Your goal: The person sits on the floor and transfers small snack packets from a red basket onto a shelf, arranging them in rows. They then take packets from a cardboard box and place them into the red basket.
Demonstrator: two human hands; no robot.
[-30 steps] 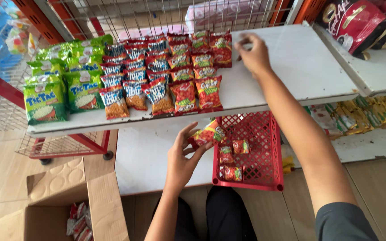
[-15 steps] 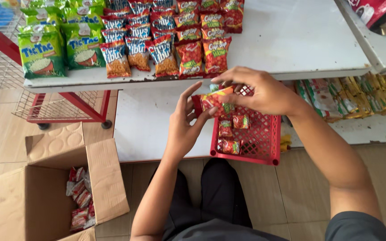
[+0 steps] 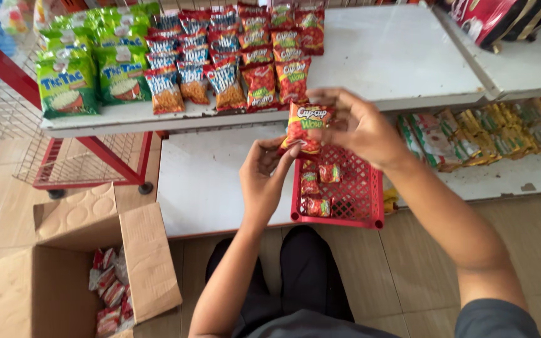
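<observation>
We see the scene in bright, even daylight, with no hard shadows; only soft shade lies beneath the white upper shelf [image 3: 396, 56] and under the red basket [image 3: 358, 188]. A mild sheen shows on the glossy snack packets [image 3: 258, 81] and on the tiled floor [image 3: 1, 188]. Focus holds sharp at the centre, where the packet [image 3: 307, 125] between both hands reads crisply. Towards the corners we note slight wide-angle bending and softer detail, most at the top left and in the cardboard box [image 3: 51, 275].
</observation>
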